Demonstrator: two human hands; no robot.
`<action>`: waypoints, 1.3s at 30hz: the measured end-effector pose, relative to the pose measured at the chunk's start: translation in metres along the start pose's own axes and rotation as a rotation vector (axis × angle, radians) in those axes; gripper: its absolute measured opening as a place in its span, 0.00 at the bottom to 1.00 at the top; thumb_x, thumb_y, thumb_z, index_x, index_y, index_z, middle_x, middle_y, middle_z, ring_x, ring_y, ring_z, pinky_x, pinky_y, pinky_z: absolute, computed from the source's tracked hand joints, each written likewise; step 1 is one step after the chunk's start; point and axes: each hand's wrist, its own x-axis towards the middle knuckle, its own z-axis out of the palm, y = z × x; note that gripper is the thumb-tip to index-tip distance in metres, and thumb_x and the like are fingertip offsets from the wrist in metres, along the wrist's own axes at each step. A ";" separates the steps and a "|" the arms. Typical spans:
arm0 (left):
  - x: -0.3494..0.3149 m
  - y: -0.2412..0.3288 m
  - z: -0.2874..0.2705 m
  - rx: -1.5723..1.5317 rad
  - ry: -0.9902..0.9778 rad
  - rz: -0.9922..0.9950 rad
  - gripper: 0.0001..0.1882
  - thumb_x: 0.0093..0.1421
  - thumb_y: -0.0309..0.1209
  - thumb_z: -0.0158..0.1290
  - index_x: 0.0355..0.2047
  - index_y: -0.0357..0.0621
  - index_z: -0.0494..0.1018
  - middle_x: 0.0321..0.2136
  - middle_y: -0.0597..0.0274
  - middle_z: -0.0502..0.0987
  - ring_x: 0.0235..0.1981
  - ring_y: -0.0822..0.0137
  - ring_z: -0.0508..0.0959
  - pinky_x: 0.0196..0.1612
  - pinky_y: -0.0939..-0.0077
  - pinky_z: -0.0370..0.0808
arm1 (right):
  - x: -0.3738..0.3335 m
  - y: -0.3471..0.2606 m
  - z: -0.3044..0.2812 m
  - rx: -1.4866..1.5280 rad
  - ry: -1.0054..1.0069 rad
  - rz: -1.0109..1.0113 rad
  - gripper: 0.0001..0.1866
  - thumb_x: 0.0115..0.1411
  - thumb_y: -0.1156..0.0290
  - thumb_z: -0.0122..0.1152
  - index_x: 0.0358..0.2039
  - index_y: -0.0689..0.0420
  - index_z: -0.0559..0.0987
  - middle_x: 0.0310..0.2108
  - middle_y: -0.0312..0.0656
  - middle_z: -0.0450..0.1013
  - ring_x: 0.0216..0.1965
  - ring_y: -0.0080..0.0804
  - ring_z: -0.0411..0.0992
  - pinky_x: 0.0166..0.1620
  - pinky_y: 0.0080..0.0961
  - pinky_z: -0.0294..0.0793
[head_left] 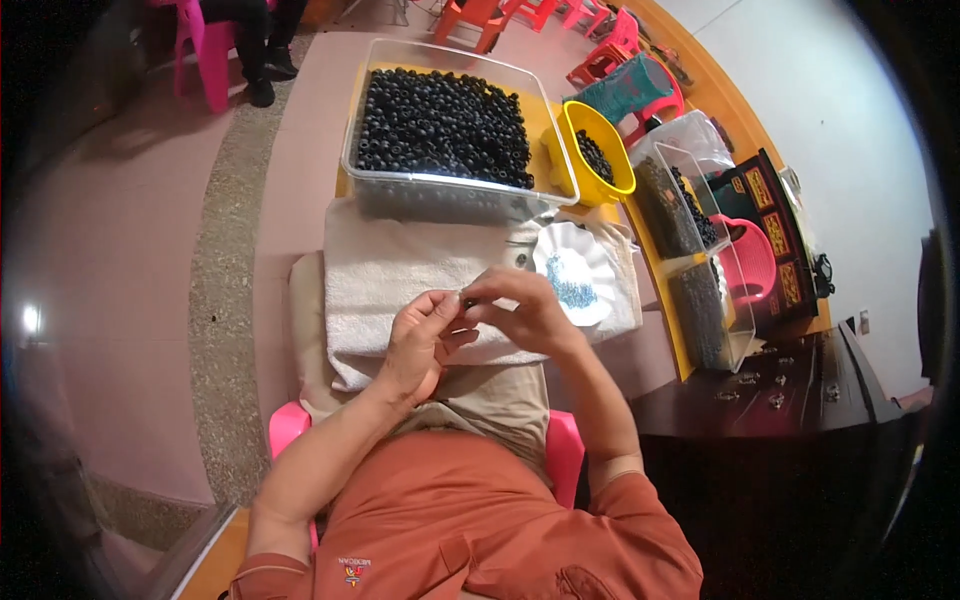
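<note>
Meeting above the towel (375, 260), the left hand (418, 345) and the right hand (520, 308) held a small dark piece (468, 302) in a narrow pinch, partly hidden by their grip. A second dark piece (521, 260) lay toward the towel's far right corner, beside a white plate (592, 243) that carried fine blue bits (574, 291). Just beyond the far edge stood a clear bin (430, 205) filled with small black beads (440, 125); at its right side, a yellow basket (622, 172) contained more of them. Farther off stood a red stool (468, 22).
</note>
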 end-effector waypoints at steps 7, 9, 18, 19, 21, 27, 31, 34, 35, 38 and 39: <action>-0.002 -0.004 -0.003 0.108 -0.058 -0.055 0.06 0.61 0.28 0.56 0.37 0.40 0.72 0.33 0.62 0.77 0.32 0.72 0.79 0.39 0.76 0.80 | -0.042 0.014 0.028 -0.065 0.229 0.002 0.15 0.49 0.79 0.68 0.39 0.58 0.79 0.30 0.43 0.75 0.31 0.33 0.74 0.34 0.25 0.73; -0.003 -0.002 -0.001 0.141 -0.079 -0.070 0.06 0.62 0.28 0.55 0.37 0.41 0.72 0.33 0.63 0.78 0.32 0.72 0.79 0.39 0.75 0.79 | -0.052 0.019 0.037 -0.070 0.311 -0.016 0.16 0.50 0.80 0.68 0.41 0.58 0.79 0.32 0.43 0.75 0.31 0.34 0.75 0.34 0.26 0.73; -0.002 -0.009 -0.007 0.213 -0.052 -0.063 0.07 0.62 0.29 0.55 0.38 0.42 0.72 0.34 0.63 0.78 0.33 0.73 0.78 0.39 0.76 0.78 | -0.061 0.015 0.046 -0.021 0.330 0.011 0.19 0.52 0.80 0.66 0.45 0.60 0.76 0.34 0.45 0.73 0.29 0.31 0.74 0.30 0.23 0.73; -0.002 -0.010 -0.006 0.225 -0.058 -0.056 0.07 0.62 0.30 0.55 0.38 0.42 0.72 0.34 0.62 0.78 0.33 0.73 0.78 0.38 0.77 0.78 | -0.059 0.016 0.040 -0.038 0.301 0.021 0.18 0.51 0.82 0.66 0.45 0.60 0.77 0.35 0.45 0.74 0.29 0.30 0.74 0.31 0.22 0.73; -0.001 -0.010 -0.007 0.234 -0.029 -0.060 0.08 0.62 0.30 0.55 0.38 0.42 0.72 0.35 0.61 0.78 0.33 0.73 0.78 0.38 0.77 0.78 | -0.053 0.011 0.024 -0.064 0.300 0.027 0.18 0.49 0.85 0.66 0.42 0.61 0.77 0.34 0.43 0.74 0.28 0.25 0.73 0.31 0.21 0.73; 0.003 -0.007 -0.012 0.267 0.083 -0.031 0.08 0.61 0.30 0.56 0.38 0.42 0.71 0.35 0.61 0.78 0.32 0.73 0.77 0.38 0.78 0.78 | 0.013 0.001 -0.065 -0.493 0.446 -0.008 0.14 0.51 0.77 0.68 0.39 0.60 0.79 0.29 0.39 0.74 0.24 0.21 0.71 0.28 0.18 0.70; 0.004 -0.007 -0.016 0.273 0.121 -0.047 0.07 0.61 0.29 0.56 0.37 0.42 0.71 0.32 0.62 0.78 0.30 0.74 0.77 0.36 0.79 0.78 | 0.067 0.036 -0.111 -0.645 0.402 -0.006 0.14 0.54 0.70 0.67 0.41 0.60 0.80 0.29 0.38 0.75 0.24 0.21 0.71 0.29 0.17 0.70; 0.005 -0.006 -0.017 0.257 0.125 -0.035 0.07 0.60 0.28 0.56 0.37 0.42 0.71 0.31 0.63 0.77 0.30 0.74 0.77 0.35 0.80 0.78 | 0.091 0.051 -0.116 -0.841 0.212 0.122 0.14 0.54 0.67 0.67 0.40 0.59 0.81 0.31 0.42 0.78 0.28 0.28 0.75 0.33 0.24 0.73; 0.005 -0.006 -0.018 0.260 0.130 -0.036 0.07 0.60 0.28 0.56 0.37 0.42 0.71 0.31 0.63 0.77 0.30 0.74 0.77 0.35 0.80 0.78 | 0.099 0.053 -0.112 -0.942 0.085 0.240 0.14 0.54 0.66 0.66 0.39 0.59 0.82 0.31 0.43 0.79 0.29 0.31 0.76 0.35 0.27 0.74; 0.006 -0.006 -0.017 0.265 0.118 -0.008 0.06 0.60 0.27 0.56 0.37 0.42 0.71 0.30 0.64 0.77 0.29 0.75 0.77 0.34 0.80 0.77 | 0.117 0.068 -0.112 -0.755 -0.190 0.315 0.11 0.53 0.67 0.65 0.36 0.58 0.83 0.30 0.44 0.79 0.31 0.33 0.77 0.38 0.28 0.75; 0.006 -0.006 -0.016 0.288 0.103 0.002 0.06 0.60 0.27 0.56 0.37 0.42 0.71 0.30 0.64 0.77 0.28 0.75 0.76 0.34 0.80 0.77 | 0.122 0.074 -0.112 -0.704 -0.334 0.288 0.10 0.53 0.69 0.64 0.35 0.58 0.83 0.30 0.43 0.79 0.31 0.32 0.77 0.37 0.27 0.75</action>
